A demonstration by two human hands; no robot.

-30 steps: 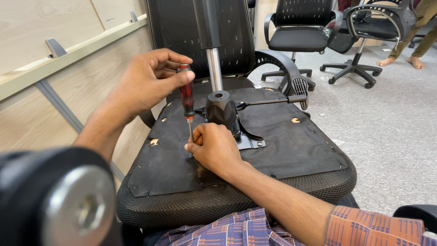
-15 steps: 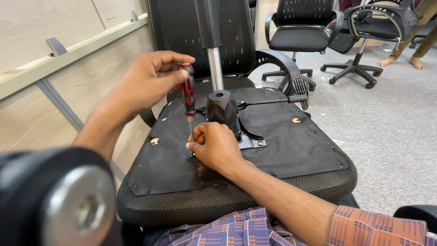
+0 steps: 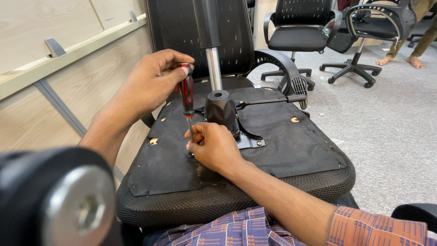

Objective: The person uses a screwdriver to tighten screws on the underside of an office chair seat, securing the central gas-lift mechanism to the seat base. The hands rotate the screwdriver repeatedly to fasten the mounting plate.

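Setting: office floor, upturned chair seat (image 3: 282, 150).
Screwdriver (image 3: 186, 93): upright, tip down on seat, left of black hub (image 3: 221, 109).
Left hand (image 3: 152, 82): grip pinching handle.
Right hand (image 3: 214, 146): grip closed round shaft.

left hand (image 3: 150, 84): bare, no glove, no ring that can be seen
right hand (image 3: 214, 148): bare, no glove
left arm (image 3: 107, 132): bare up to where it leaves the picture, no sleeve showing
right arm (image 3: 277, 200): bare from the wrist up to the sleeve
sleeve (image 3: 382, 228): on the right arm, orange with thin dark blue lines that make a check pattern
cloth over the lap (image 3: 227, 230): blue and purple with orange stripes, also in checks
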